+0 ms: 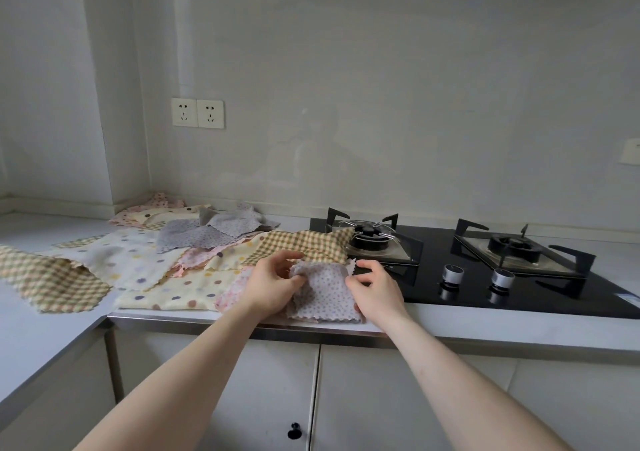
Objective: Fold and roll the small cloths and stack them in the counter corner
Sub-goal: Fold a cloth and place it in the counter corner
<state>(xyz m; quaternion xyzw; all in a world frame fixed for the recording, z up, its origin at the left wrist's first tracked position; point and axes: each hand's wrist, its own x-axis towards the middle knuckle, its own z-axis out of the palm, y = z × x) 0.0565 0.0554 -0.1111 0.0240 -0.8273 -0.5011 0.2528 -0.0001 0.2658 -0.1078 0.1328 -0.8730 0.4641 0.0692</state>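
1. My left hand (273, 286) pinches the left edge of the lilac dotted cloth (325, 294).
2. My right hand (377, 289) pinches its right edge.
3. The cloth lies at the counter (52, 333) front edge, beside the hob (485, 277).

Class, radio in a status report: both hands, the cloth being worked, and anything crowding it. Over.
Left hand and right hand both pinching small lilac dotted cloth at counter edge. Not yet rolled. Brown checked cloth lies just behind, draped onto black gas hob.
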